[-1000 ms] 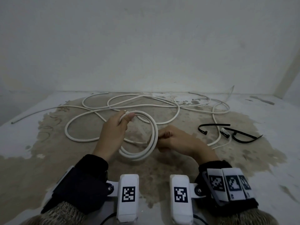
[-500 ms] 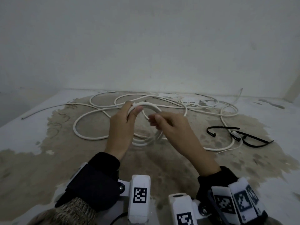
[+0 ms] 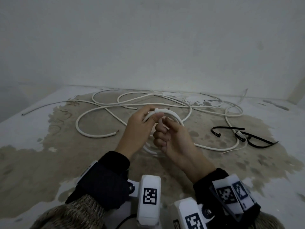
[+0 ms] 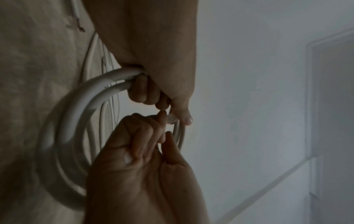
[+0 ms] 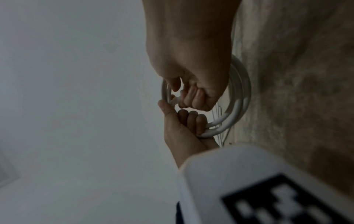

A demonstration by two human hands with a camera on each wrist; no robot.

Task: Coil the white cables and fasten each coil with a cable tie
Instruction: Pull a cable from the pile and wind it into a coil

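A coil of white cable (image 3: 172,113) is held upright above the stained floor. My left hand (image 3: 151,116) grips its top, fingers curled round the strands (image 4: 141,89) and the thumb pressing on the near side. A white cable tie (image 3: 156,111) wraps the strands by that thumb. My right hand (image 3: 162,132) is curled into a fist just below and pinches the tie's tail (image 5: 175,100) between thumb and forefinger. The coil (image 5: 239,106) hangs behind both hands; its lower part is hidden by the right hand in the head view.
Loose white cables (image 3: 132,103) sprawl over the floor behind the hands, one cut end (image 3: 116,132) lying to the left. Two black cable ties (image 3: 231,128) (image 3: 260,142) lie to the right. A white wall rises at the back.
My right hand left the coil's right side, came up to the top beside my left thumb and now pinches the tie's tail. The coil has risen a little.
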